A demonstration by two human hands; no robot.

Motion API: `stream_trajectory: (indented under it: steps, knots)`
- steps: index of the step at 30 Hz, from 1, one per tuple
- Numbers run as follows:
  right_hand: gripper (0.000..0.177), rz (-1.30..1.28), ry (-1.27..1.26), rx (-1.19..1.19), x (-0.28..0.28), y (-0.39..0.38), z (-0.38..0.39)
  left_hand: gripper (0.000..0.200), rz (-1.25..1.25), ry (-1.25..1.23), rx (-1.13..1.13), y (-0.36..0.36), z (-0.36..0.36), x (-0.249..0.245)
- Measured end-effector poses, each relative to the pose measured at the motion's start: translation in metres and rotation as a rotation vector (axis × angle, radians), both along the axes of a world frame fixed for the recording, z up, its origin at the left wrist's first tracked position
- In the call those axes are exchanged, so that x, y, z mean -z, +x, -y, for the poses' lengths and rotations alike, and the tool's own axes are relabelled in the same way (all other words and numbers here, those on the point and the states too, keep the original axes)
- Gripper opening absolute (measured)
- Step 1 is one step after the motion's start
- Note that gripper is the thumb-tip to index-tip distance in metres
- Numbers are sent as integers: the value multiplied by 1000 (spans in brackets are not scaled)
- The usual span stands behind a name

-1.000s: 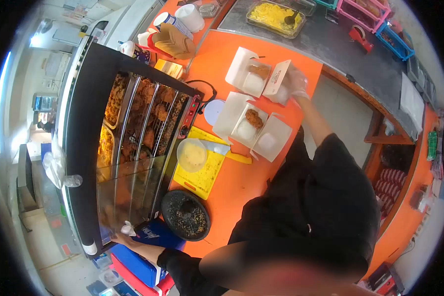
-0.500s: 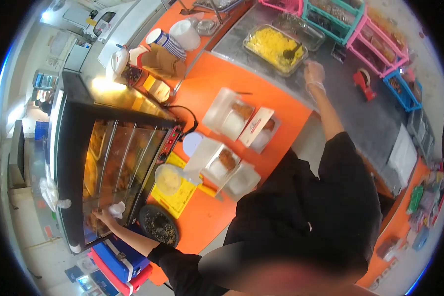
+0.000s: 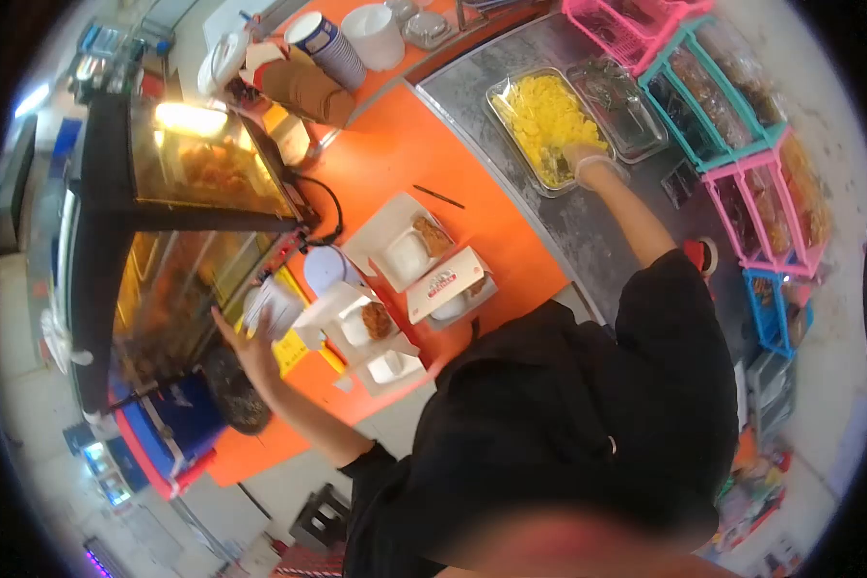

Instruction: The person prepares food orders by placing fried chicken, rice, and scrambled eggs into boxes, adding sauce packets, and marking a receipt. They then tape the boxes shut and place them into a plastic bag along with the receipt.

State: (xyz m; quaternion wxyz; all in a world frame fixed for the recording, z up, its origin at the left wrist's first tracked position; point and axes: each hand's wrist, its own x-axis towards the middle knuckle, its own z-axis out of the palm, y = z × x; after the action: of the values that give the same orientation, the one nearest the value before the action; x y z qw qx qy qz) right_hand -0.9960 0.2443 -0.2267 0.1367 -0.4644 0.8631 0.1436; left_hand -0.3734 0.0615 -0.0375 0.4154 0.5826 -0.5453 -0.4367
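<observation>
My right hand (image 3: 592, 166), in a clear plastic glove, reaches down over the near end of a clear tray (image 3: 499, 100) of yellow shredded food (image 3: 549, 114). Its fingers are curled at the food, and what they hold is hidden. My left hand (image 3: 249, 349) is slightly blurred, with thumb and fingers apart, beside a pale translucent bowl (image 3: 274, 304) over a yellow cutting board (image 3: 289, 353). Between my hands stand open paper boxes (image 3: 358, 326) with fried pieces (image 3: 377, 319) and white rounded portions. One box's printed lid (image 3: 445, 285) is partly folded over.
A lit glass display cabinet (image 3: 178, 207) stands at the left, with a dark bowl (image 3: 233, 390) beside it. Stacked cups (image 3: 329, 48) are at the back. A second clear tray (image 3: 626, 114) and coloured baskets (image 3: 698, 91) line the right side of the metal counter.
My right hand has moved from beside the tray into the yellow food, and the black spoon there no longer shows. My left hand has drawn back from the cabinet front; the view has turned.
</observation>
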Motion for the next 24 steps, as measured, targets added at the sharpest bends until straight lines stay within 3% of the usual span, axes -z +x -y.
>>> stream_trajectory:
  steps: [3, 5, 7, 8, 10, 11, 13, 14, 17, 18, 19, 21, 24]
  knots:
    - [29, 102, -52, 45, 5, 2, -6, 80, 134, -63, -46, -101, -47, -11]
    - [32, 139, -126, 83, 5, 11, -12, 79, -251, 84, 197, -130, -47, -8]
    - [44, 83, -599, 152, 24, 13, -19, 65, -376, 216, 292, -155, -50, -5]
    - [44, 108, -590, 98, 26, 10, -12, 60, -354, 206, 284, -171, -57, -12]
    - [61, 281, -682, 635, 27, 12, -2, 59, -443, 216, 309, -200, -73, -32]
    - [61, 302, -663, 604, 22, 21, 3, 62, -560, 220, 356, -210, -78, -40]
    - [73, 59, -604, 661, 4, 36, 11, 65, -591, 130, 388, -225, -86, -51]
    - [75, -34, -581, 523, 18, 32, 11, 69, -629, 32, 456, -231, -87, -55]
    - [67, -215, -536, 456, 34, 31, 23, 77, -654, 30, 539, -238, -93, -67]
    - [50, -317, -417, 404, 34, 33, 26, 82, -640, -25, 594, -238, -93, -66]
    - [50, -312, -421, 389, 39, 32, 28, 82, -638, -31, 579, -238, -93, -66]
    - [53, -237, -508, 575, 58, 27, 30, 86, -611, -108, 647, -236, -94, -68]
    - [48, -211, -461, 414, 64, 30, 28, 91, -578, -98, 654, -231, -97, -73]
